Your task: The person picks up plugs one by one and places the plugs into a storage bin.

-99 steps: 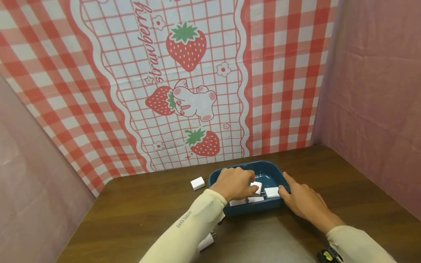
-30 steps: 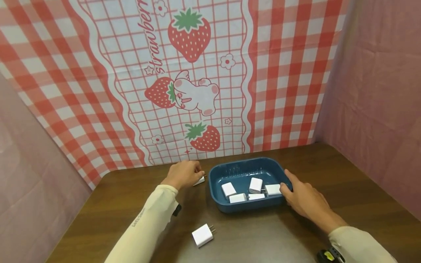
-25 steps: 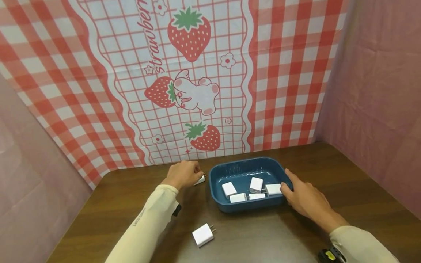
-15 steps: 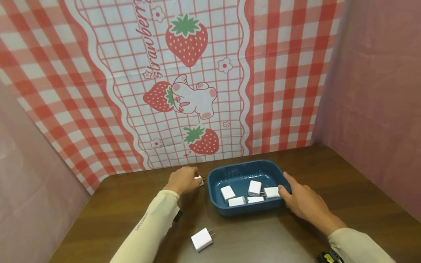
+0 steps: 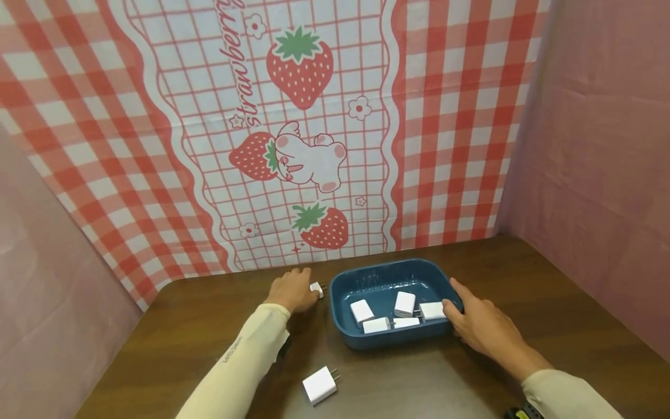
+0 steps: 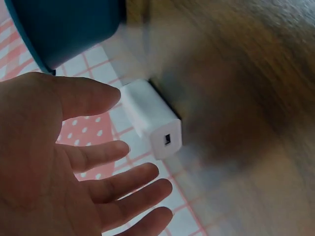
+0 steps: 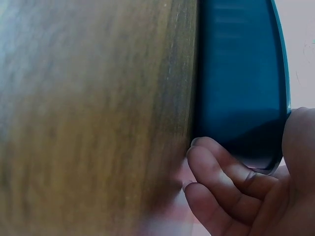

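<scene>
One white block-shaped plug adapter [image 6: 150,118] lies on the brown wood-grain bench [image 5: 178,329] by the left hand [image 5: 292,291], its fingers apart; one glossy blue rounded-rectangular tray [image 5: 395,337], gripped at its right end by the right hand [image 5: 484,325], holds five white adapters [image 5: 405,303]; one loose white adapter [image 5: 319,385] lies in front.

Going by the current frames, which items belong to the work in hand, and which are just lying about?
Part of the work, it seems:
blue tray, held by the right hand
five chargers inside it
white charger beside the left hand
probably the nearer loose charger

Just surroundings:
strawberry-print cloth
pink drapes
</scene>
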The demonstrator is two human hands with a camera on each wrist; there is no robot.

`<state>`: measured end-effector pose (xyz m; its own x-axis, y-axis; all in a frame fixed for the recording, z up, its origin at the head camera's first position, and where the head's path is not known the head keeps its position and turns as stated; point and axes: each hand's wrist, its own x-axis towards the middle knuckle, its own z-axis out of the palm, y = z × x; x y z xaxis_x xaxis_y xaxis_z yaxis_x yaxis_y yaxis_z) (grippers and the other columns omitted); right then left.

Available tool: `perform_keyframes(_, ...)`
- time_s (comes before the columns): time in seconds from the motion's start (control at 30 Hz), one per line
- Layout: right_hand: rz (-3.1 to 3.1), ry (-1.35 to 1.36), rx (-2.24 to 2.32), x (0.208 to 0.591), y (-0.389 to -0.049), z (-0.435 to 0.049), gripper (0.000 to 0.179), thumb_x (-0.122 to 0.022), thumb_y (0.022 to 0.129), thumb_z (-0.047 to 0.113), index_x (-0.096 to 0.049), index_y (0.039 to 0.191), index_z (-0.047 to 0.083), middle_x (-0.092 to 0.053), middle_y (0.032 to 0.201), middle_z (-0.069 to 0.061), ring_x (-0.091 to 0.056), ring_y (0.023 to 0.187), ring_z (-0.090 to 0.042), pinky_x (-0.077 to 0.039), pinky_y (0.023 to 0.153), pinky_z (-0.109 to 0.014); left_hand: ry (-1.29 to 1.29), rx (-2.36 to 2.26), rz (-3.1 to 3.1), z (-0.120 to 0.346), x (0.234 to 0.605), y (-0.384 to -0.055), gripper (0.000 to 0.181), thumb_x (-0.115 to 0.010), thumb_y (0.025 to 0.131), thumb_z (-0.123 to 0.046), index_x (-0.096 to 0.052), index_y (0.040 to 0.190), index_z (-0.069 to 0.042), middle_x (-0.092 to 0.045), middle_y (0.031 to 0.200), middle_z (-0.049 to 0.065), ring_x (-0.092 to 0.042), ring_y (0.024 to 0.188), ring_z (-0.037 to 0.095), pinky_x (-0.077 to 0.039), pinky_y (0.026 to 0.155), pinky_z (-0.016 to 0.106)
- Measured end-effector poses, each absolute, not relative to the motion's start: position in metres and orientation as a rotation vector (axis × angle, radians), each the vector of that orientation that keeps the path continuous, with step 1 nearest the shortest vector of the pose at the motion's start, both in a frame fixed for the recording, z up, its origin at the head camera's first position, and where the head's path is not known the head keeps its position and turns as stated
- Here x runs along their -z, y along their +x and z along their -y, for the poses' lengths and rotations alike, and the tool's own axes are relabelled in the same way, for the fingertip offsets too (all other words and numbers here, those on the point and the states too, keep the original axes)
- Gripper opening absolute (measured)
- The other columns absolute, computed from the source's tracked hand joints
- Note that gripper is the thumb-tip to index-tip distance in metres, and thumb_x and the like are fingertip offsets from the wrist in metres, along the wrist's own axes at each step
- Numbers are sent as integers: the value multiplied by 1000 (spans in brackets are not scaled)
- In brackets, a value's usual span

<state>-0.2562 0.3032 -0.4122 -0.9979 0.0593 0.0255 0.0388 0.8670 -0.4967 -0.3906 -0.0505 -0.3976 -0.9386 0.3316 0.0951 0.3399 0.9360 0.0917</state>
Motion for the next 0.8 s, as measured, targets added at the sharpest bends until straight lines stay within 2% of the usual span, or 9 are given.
perform_keyframes(0.27,2994,-82,-793,412,-256,-304,76,-44,103,51,-21,158,5,-66,70,7,-62,66,-10,-47,71,-54,-500,190,3051,51,401,-391,53,-68,86,-32,-57,130,-4,-59,121,22,-61,107,39,-50,82,57)
perform_keyframes(0.47,2981,-77,-814,412,-256,-305,76,-44,103,51,-21,159,5,-66,72,6,-63,65,-10,-46,66,-50,-525,196,3038,54,405,-391,47,-69,88,-33,-64,126,-7,-62,116,19,-62,106,37,-50,83,57)
perform_keyframes(0.8,2979,-79,-821,413,-256,-305,74,-44,103,49,-22,158,5,-66,72,7,-63,64,-9,-45,65,-47,-525,179,3018,59,414,-397,46,-72,87,-38,-64,120,-7,-66,114,16,-64,105,36,-51,81,56)
